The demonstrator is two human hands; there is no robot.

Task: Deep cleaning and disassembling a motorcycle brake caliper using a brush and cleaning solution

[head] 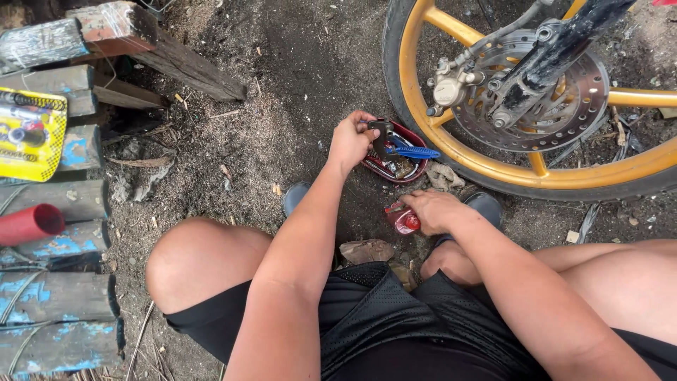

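Crouching by the yellow wheel (493, 169), your left hand (350, 141) pinches a dark tool (381, 137) over the red tray (416, 134); your right hand (431, 210) grips a small red bottle (405, 220) near the dirt, which could spill if tilted.

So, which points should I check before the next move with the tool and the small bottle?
1. Left hand grips the metal tool over the red tray: ok.
2. Right hand holds the small red bottle: ok.
3. Bottle cap shut: cannot tell.
4. Tray flat on the ground: cannot tell.
5. Blue-handled tool rests in the tray: ok.
6. Yellow wheel is apart from both hands: ok.
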